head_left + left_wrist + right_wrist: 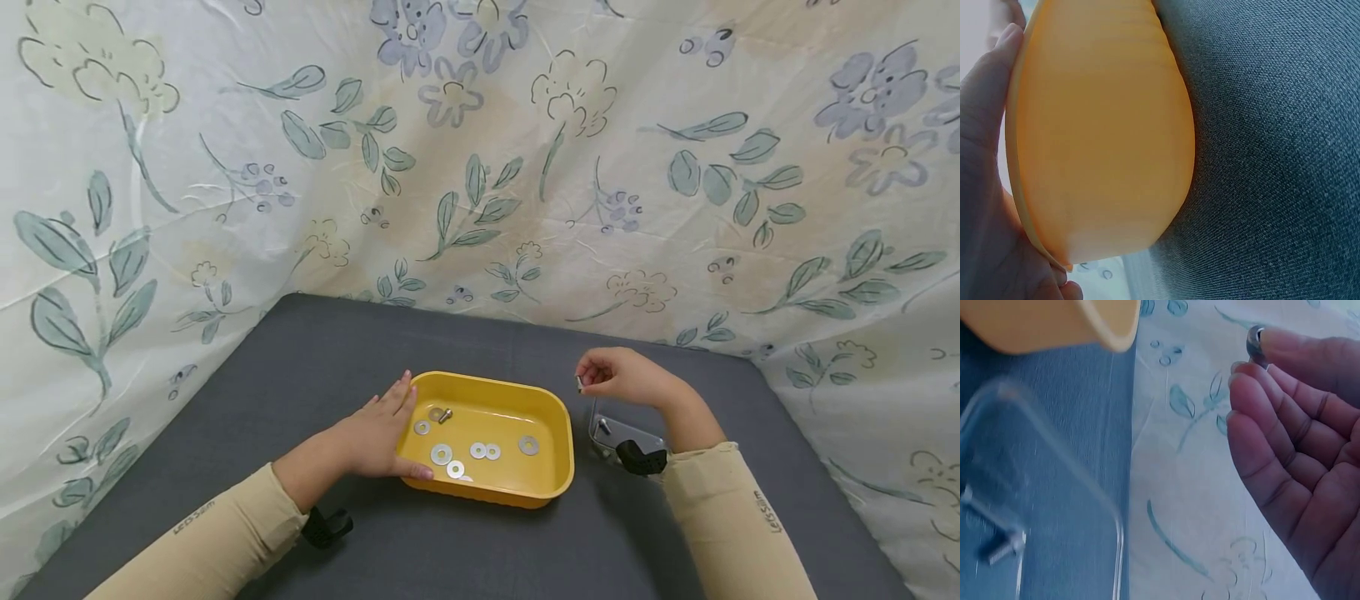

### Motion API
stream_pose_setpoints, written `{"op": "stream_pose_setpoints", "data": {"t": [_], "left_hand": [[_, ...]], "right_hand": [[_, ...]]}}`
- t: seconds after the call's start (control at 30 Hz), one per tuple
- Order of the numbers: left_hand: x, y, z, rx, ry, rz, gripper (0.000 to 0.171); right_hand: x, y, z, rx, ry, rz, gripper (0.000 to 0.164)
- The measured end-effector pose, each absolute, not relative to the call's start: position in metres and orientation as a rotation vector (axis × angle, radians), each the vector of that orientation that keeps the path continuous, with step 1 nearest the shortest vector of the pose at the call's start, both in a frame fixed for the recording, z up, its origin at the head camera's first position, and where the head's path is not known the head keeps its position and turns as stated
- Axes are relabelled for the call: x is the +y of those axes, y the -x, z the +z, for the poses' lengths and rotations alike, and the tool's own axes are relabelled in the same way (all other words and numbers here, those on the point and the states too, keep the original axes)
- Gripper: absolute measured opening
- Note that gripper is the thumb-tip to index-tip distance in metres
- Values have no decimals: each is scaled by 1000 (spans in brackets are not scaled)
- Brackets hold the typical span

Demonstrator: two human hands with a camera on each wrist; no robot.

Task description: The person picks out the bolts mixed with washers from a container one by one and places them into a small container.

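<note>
A yellow tray (pixel 517 492) stands on the dark table, with several flat washers (pixel 441 454) and a bolt (pixel 446 416) lying in it. My left hand (pixel 371 437) rests on the tray's left end, its fingers spread along the rim and the thumb at the near side. To the right of the tray, my right hand (pixel 621 375) pinches a small metal bolt (pixel 1256 346) between thumb and index finger, raised above a clear plastic box (pixel 626 432). The other fingers of that hand are loosely curled.
Inside the clear box lie bolts (pixel 1004 544), partly hidden in the head view by the black strap (pixel 641 458) on the right wrist. Floral cloth (pixel 480 167) hangs behind the table (pixel 360 342) and at both sides.
</note>
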State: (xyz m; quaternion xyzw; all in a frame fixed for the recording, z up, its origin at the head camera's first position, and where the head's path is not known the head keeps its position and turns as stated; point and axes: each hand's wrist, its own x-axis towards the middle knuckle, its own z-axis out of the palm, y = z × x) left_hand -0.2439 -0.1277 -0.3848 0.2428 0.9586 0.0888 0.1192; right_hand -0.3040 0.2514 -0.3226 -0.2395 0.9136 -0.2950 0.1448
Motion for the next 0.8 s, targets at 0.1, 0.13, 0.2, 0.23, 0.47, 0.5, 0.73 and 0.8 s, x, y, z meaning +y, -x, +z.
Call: {"op": "stream_pose_setpoints", "data": {"t": [0.1,0.13,0.2,0.23,0.47,0.5,0.73,0.8], "left_hand": [[-128,244,-384,2799,-707,267,127],[-128,244,-384,2797,-707,271,127],[-128,244,-384,2795,-708,277,127],[-128,244,-384,2794,-708,278,127],[-128,244,-385,2797,-703,277,127],[-128,244,-385,2797,-701,279,127],[-128,245,-385,2799,-701,276,127],[-128,245,-385,2801,-703,273,127]], "right_hand": [[262,303,-325,2635,675,-846,15],[265,302,-325,2637,668,-845,15],[272,301,-327,2642,651,-845,14],[275,300,-328,2646,643,-842,14],[294,296,-331,2657,599,-801,17],[297,296,-332,2660,593,-794,16],[309,292,-335,2666,528,-766,14],[311,291,-337,2657,510,-766,14]]}}
